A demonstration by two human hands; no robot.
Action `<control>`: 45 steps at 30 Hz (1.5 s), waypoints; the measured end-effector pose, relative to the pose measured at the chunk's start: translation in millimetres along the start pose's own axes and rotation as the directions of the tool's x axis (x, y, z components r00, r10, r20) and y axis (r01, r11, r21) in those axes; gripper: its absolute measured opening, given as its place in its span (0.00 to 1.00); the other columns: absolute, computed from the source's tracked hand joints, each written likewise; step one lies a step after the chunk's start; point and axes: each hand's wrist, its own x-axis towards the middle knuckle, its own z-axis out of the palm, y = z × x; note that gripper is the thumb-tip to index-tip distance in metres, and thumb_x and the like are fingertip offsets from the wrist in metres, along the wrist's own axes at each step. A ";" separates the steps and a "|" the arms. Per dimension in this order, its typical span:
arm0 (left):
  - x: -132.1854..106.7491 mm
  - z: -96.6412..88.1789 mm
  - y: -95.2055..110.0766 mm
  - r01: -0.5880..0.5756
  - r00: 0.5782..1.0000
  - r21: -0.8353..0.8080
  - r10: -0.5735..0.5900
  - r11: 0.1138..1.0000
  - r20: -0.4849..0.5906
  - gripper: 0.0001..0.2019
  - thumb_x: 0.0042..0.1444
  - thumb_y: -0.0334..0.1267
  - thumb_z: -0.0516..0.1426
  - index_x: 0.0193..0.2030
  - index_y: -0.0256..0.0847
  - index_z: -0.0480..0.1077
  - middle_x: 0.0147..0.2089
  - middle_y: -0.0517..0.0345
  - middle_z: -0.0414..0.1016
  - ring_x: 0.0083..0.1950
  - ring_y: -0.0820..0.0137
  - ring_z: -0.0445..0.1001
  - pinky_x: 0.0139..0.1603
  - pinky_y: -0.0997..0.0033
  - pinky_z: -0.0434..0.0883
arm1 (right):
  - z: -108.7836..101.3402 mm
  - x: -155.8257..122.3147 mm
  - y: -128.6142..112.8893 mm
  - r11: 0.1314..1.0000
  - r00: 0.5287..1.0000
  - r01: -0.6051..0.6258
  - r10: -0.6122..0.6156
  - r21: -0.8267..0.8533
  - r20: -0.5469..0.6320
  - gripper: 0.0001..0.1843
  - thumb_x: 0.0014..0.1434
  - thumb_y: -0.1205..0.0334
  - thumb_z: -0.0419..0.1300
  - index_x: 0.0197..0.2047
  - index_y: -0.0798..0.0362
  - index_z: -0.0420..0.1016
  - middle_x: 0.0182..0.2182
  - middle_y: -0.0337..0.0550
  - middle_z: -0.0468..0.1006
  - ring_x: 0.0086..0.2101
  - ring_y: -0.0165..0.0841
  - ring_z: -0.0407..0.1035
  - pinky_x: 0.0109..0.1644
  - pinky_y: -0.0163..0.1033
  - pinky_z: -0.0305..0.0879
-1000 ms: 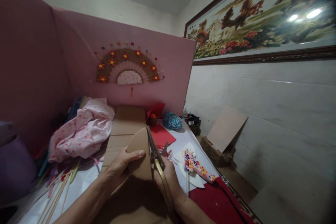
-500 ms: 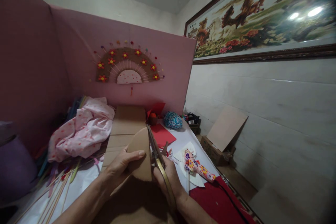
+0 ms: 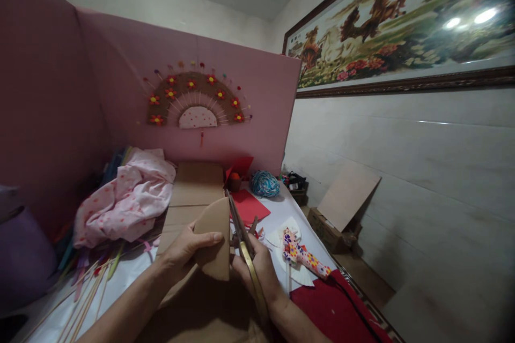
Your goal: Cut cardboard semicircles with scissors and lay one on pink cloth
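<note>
My left hand [image 3: 185, 249] grips a curved piece of brown cardboard [image 3: 213, 225], thumb on its face. My right hand [image 3: 257, 268] is closed round the gold handles of a pair of scissors [image 3: 241, 236], whose blades run along the cardboard's right edge. Both hands hover low over a white-covered table [image 3: 281, 209], with more brown cardboard [image 3: 193, 193] lying flat behind them.
A pink spotted cloth [image 3: 129, 198] lies to the left, thin wooden sticks [image 3: 84, 300] at the front left. Red felt [image 3: 249, 206], a blue yarn ball [image 3: 264, 184] and a flowered fabric piece [image 3: 301, 257] sit to the right. A decorated fan [image 3: 197, 102] hangs on the pink board.
The cardboard piece has turned slightly in my left hand and its top sits a little lower. The scissors stay against its right edge.
</note>
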 end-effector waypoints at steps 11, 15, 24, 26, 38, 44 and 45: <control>-1.9 5.9 -10.4 0.060 0.997 -0.114 -0.055 0.992 0.045 0.18 0.37 0.34 0.69 0.37 0.34 0.73 0.28 0.51 0.80 0.26 0.66 0.76 0.28 0.67 0.74 | 7.1 0.6 6.5 0.989 1.000 0.004 -0.006 0.146 0.013 0.13 0.49 0.66 0.55 0.39 0.56 0.75 0.27 0.39 0.75 0.28 0.32 0.66 0.32 0.32 0.64; -1.8 5.2 -10.2 0.076 0.997 -0.129 -0.071 0.989 0.043 0.20 0.36 0.34 0.69 0.39 0.33 0.72 0.30 0.49 0.80 0.26 0.64 0.76 0.28 0.65 0.75 | 4.4 2.4 6.1 0.984 0.998 -0.039 0.029 0.172 0.062 0.14 0.48 0.66 0.57 0.40 0.56 0.75 0.26 0.38 0.75 0.27 0.31 0.66 0.31 0.31 0.64; -1.6 3.2 -9.3 0.065 0.997 -0.128 -0.058 0.990 0.057 0.18 0.36 0.34 0.69 0.37 0.34 0.73 0.29 0.50 0.80 0.26 0.65 0.76 0.27 0.67 0.74 | 1.3 -0.3 2.1 0.997 0.999 0.014 -0.017 0.076 0.046 0.17 0.46 0.71 0.54 0.40 0.53 0.74 0.27 0.37 0.74 0.27 0.31 0.65 0.34 0.32 0.65; -1.2 2.5 -8.8 0.065 0.996 -0.112 -0.058 0.992 0.067 0.18 0.37 0.34 0.69 0.37 0.34 0.74 0.29 0.50 0.80 0.26 0.64 0.76 0.28 0.66 0.74 | 1.8 -0.8 0.9 0.999 0.999 0.020 -0.021 0.041 0.025 0.16 0.45 0.71 0.54 0.39 0.53 0.73 0.26 0.37 0.73 0.26 0.31 0.64 0.35 0.32 0.65; -1.6 0.0 -9.0 0.047 0.993 -0.079 -0.039 0.996 0.107 0.20 0.38 0.35 0.69 0.41 0.34 0.73 0.32 0.48 0.81 0.29 0.64 0.77 0.31 0.67 0.75 | 8.2 -1.8 -6.2 0.999 0.999 0.031 -0.029 0.037 -0.043 0.10 0.47 0.68 0.53 0.34 0.55 0.72 0.25 0.38 0.72 0.27 0.32 0.64 0.31 0.34 0.62; -3.2 -0.2 -4.3 0.064 0.994 -0.130 -0.052 0.990 0.091 0.20 0.37 0.34 0.69 0.40 0.34 0.74 0.32 0.48 0.82 0.28 0.64 0.78 0.30 0.67 0.75 | 7.1 -0.5 3.9 0.995 0.997 -0.029 0.035 0.095 -0.066 0.04 0.50 0.66 0.54 0.30 0.55 0.70 0.25 0.39 0.71 0.27 0.32 0.64 0.33 0.34 0.63; -3.9 -0.7 -2.8 0.066 0.996 -0.151 -0.056 0.986 0.073 0.20 0.36 0.34 0.69 0.39 0.34 0.75 0.31 0.49 0.81 0.27 0.64 0.78 0.29 0.68 0.75 | 5.7 0.2 4.2 0.994 0.997 -0.037 0.043 0.101 -0.059 0.04 0.51 0.65 0.55 0.30 0.55 0.70 0.25 0.39 0.71 0.28 0.32 0.64 0.34 0.35 0.64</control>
